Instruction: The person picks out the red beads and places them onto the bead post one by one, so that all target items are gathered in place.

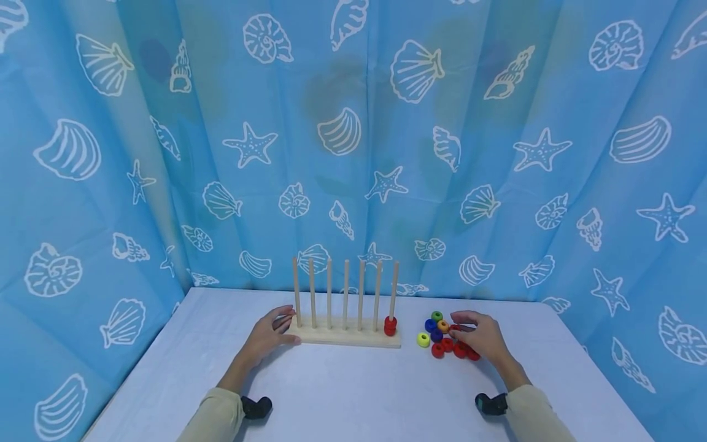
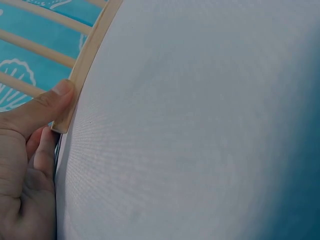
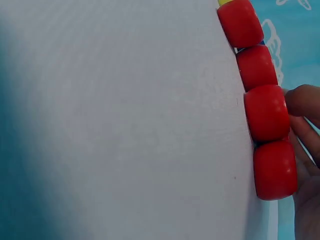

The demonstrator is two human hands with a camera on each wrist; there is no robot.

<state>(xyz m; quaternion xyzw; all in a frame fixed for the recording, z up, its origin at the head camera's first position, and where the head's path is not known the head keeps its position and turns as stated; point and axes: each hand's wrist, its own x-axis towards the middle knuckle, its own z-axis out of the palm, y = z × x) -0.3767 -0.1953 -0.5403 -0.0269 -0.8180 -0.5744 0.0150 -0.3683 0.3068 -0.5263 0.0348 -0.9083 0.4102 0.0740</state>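
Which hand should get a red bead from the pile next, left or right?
Probably the right hand: it's right beside the loose red beads. The left hand is farther from them, gripping the left end of the wooden rack.

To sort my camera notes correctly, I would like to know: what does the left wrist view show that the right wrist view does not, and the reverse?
Only in the left wrist view: the left hand, its thumb on the wooden stand, and the stand's pegs.

Only in the right wrist view: four red beads in a row, a sliver of yellow at the top edge, and the right hand beside the beads.

In both: the white tabletop and the blue patterned curtain.
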